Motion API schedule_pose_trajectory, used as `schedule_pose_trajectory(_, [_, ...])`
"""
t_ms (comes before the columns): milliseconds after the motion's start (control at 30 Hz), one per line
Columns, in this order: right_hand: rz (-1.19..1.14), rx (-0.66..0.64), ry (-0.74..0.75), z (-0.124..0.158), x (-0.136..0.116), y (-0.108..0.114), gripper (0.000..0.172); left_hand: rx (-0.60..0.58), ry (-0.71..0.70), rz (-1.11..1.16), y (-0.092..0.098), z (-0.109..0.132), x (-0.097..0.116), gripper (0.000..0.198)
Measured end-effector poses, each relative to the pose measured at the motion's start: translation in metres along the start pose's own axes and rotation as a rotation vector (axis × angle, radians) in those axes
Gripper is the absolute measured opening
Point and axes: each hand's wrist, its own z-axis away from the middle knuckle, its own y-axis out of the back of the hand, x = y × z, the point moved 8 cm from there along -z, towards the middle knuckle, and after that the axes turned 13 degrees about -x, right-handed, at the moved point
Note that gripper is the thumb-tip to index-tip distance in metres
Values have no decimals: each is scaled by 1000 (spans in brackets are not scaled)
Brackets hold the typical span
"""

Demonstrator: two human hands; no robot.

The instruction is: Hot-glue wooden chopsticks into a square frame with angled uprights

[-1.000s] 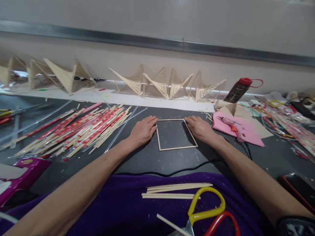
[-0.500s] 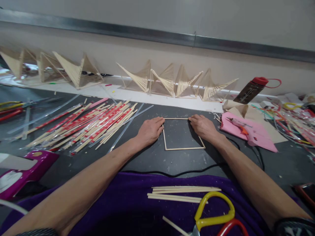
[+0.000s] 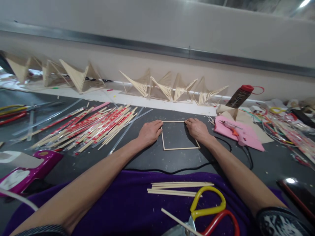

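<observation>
Pale wood: one square frame [image 3: 182, 148] lies flat on the grey table [image 3: 147, 160], between both hands. On my feed its far side runs from the left hand [image 3: 149, 132] to the right hand [image 3: 197, 129], each touching a far corner, neither clearly nearer. Fingers curl down there; whether they pinch, I can't tell. I count four stick models [image 3: 180, 90] directly behind, one glue gun [image 3: 235, 131], one bottle [image 3: 238, 97], one pair of scissors [image 3: 206, 212].

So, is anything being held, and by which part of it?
Perhaps the frame: left hand at its far left corner, right hand at its far right corner. Whether they grip or just steady it, I can't tell.
</observation>
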Motion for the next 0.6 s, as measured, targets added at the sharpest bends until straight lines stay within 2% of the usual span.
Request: schedule_pose_trajectory(600, [-95, 66, -18, 2, 9, 2, 37, -40, 4, -19, 1, -1, 6, 36])
